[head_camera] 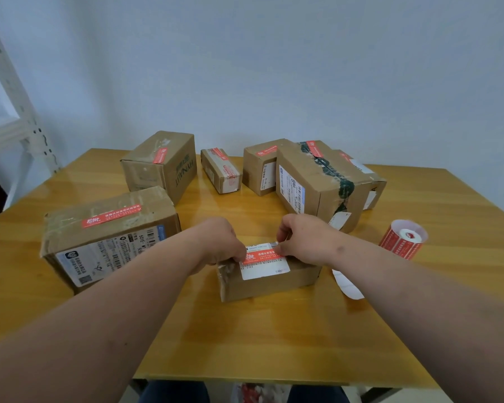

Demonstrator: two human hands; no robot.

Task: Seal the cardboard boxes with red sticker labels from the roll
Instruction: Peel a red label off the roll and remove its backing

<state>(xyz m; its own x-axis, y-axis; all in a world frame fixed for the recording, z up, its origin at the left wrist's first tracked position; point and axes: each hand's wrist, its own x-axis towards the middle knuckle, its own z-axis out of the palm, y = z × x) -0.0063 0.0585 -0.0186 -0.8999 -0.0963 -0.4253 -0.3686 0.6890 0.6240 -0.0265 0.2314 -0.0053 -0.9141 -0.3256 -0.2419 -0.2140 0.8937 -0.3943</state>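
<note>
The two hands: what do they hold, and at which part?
The red sticker, one end each: left hand its left end, right hand its right, on the small box.

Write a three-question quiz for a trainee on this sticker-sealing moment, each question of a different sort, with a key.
1. True or false: the sticker roll stands on the table to the person's right of the small box being sealed.
2. Multiple choice: the red sticker under the fingers lies across
A. bare cardboard only
B. the white shipping label
C. green tape
3. Fill in: the box with dark green tape stands behind the ____ hand.

Key
1. True.
2. B. The left hand and right hand hold the sticker's two ends against the label.
3. right
</note>
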